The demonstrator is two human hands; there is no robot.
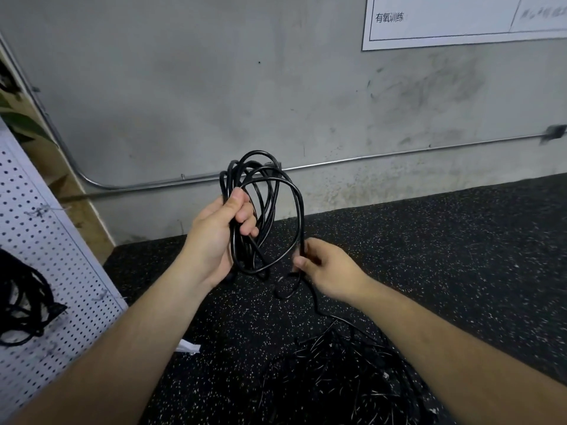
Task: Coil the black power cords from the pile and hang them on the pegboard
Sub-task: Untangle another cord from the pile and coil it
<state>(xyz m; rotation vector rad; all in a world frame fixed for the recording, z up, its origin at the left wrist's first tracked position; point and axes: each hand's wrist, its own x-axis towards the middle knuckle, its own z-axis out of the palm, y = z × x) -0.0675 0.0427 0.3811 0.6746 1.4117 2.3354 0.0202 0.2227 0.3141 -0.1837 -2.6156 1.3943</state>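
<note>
Two bare forearms reach up from the bottom corners of the frame. Between them, at lower centre-right, the pile of black power cords lies tangled on the dark speckled floor. In the middle of the frame the left hand is held up. Its fingers and thumb are curled round one side of a coiled cord, whose several loose loops rise above the fist and hang below it. Just to the right and lower, the right hand pinches the outermost strand of that same cord between thumb and fingers. From there the strand drops in a small loop and trails down toward the pile. At the left edge stands the white pegboard, slanted in the view, with a bundle of black cords hanging on it at lower left. Behind is a scuffed grey wall with a metal conduit running across it, and a printed sheet at upper right.
</note>
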